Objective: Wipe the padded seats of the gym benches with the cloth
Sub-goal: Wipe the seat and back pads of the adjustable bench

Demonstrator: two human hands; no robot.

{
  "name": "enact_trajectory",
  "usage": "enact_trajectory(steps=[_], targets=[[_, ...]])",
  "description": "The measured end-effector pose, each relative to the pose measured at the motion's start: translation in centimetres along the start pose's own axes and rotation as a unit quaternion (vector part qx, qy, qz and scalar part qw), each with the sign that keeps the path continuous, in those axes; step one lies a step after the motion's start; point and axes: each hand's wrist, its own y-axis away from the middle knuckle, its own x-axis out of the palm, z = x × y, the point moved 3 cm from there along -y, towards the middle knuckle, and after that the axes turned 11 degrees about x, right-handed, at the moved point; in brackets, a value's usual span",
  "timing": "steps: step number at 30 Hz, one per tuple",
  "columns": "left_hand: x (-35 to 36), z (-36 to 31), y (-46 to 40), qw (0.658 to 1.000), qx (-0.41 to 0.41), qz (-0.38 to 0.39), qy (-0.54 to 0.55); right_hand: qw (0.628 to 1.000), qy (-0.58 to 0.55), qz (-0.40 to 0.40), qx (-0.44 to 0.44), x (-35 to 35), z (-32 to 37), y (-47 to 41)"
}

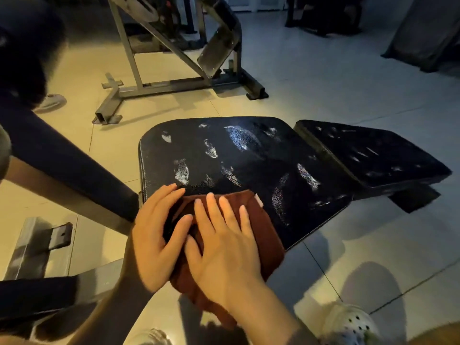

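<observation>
A black padded bench seat [236,158] with cracked, shiny patches fills the middle of the view, and a second black pad [368,155] joins it at the right. A dark red-brown cloth [263,225] lies on the near edge of the seat and hangs over it toward me. My right hand [224,245] lies flat on the cloth with straight, spread fingers. My left hand [156,235] rests on the cloth's left side and the seat edge, fingers straight.
Another bench frame [174,70] with an angled black pad stands on the tiled floor behind. A black padded bar [62,165] crosses at the left. Another person's shoe [51,103] is at far left. My white perforated shoe [348,324] is at bottom right.
</observation>
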Motion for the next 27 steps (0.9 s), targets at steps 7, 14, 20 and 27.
enact_trajectory(steps=[7, 14, 20, 27], targets=[[1.1, -2.2, -0.6, 0.993, 0.049, 0.077, -0.080, 0.990, 0.043, -0.007, 0.133, -2.8, -9.6, -3.9], [2.1, -2.4, -1.1, 0.982, 0.041, 0.113, -0.149, 0.966, 0.072, -0.011, 0.248, -5.2, -19.3, -11.9], [2.0, -2.3, -1.2, 0.983, 0.039, 0.104, -0.144, 0.966, 0.038, -0.016, 0.254, -6.0, -20.6, -16.4], [1.6, -2.2, -0.9, 0.990, 0.041, 0.061, -0.123, 0.958, 0.033, -0.061, 0.277, -4.5, -16.9, -7.0]])
